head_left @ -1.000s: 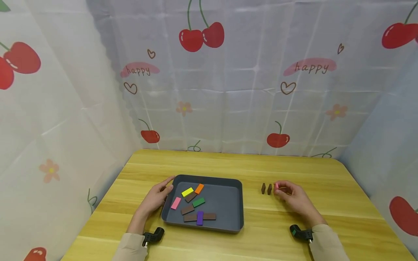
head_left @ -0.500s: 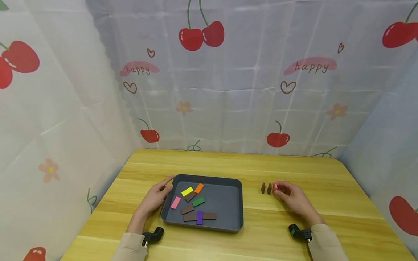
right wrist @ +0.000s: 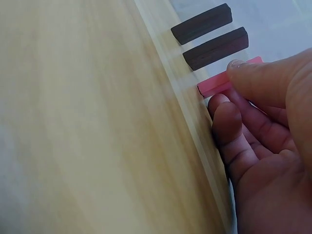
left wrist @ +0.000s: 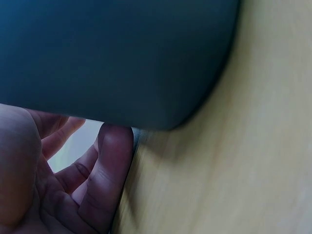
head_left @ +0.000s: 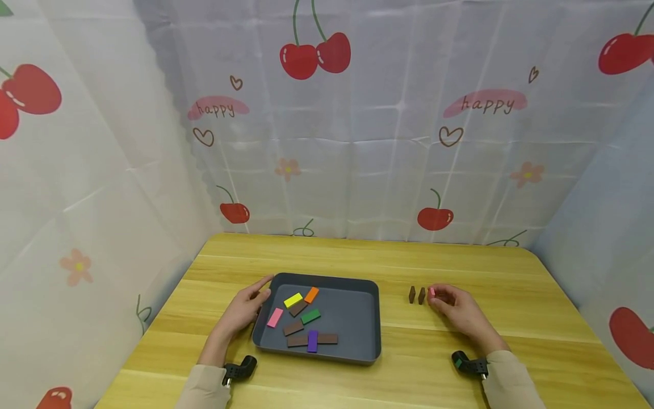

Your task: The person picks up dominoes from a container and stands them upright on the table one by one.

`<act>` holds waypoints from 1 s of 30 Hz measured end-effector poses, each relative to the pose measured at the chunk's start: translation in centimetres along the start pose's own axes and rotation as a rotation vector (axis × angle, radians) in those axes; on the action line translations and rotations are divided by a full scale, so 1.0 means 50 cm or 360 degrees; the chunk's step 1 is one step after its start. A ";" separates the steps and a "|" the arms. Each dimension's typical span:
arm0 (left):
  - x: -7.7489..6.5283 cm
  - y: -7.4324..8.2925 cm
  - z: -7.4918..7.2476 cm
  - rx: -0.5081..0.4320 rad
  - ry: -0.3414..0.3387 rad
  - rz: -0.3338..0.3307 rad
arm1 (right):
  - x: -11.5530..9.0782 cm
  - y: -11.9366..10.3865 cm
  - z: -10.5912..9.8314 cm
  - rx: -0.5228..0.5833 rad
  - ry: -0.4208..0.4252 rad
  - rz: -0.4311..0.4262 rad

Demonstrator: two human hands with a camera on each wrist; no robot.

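Note:
In the head view my left hand [head_left: 245, 309] is at the left side of a dark grey tray [head_left: 352, 324], thumb at the rim and fingers against the outer wall. The left wrist view shows curled fingers [left wrist: 116, 161] under the tray's wall [left wrist: 122, 63]. My right hand [head_left: 462, 312] pinches a pink block [head_left: 432, 292] between thumb and fingers. In the right wrist view this pink block [right wrist: 214, 84] stands on end at the table surface. Beside it two dark brown blocks [right wrist: 217, 48] stand upright in a row, apart from each other.
Inside the tray lie a yellow block [head_left: 293, 300], an orange block [head_left: 311, 295], a green block [head_left: 310, 316], another pink block [head_left: 275, 318] and several brown blocks [head_left: 293, 328]. A purple block [head_left: 313, 341] lies across brown ones. A printed curtain [head_left: 347, 170] surrounds the wooden table [head_left: 409, 375].
The right hand shifts very slightly left and then back, still pinching the pink block beside the brown ones. The left hand and tray stay in place.

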State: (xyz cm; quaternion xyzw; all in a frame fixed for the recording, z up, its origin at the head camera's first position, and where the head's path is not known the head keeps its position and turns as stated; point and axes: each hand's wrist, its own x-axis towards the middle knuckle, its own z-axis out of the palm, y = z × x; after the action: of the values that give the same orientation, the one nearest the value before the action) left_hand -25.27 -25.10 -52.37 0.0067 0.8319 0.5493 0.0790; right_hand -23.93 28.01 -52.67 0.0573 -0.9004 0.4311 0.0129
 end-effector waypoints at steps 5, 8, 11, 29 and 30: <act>0.001 -0.001 0.001 0.0003 0.0000 -0.0007 | 0.000 0.001 0.000 0.0012 0.0000 -0.0003; 0.000 -0.001 0.001 0.0005 -0.0003 -0.0006 | -0.001 0.000 0.000 0.0010 -0.0004 0.0004; 0.000 -0.001 0.001 0.0005 -0.0001 0.0000 | -0.001 0.000 0.000 0.0015 0.0002 0.0019; 0.001 -0.003 0.000 0.0000 -0.0003 0.0003 | -0.002 -0.001 0.003 0.0073 -0.0004 0.0036; 0.002 -0.003 0.000 -0.0004 -0.0004 0.0005 | -0.003 -0.001 0.003 0.0075 -0.0004 0.0036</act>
State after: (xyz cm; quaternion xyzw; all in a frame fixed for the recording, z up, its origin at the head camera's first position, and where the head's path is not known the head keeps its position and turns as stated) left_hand -25.35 -25.14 -52.52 0.0087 0.8310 0.5506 0.0791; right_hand -23.78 27.88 -52.72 0.0478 -0.8906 0.4522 0.0056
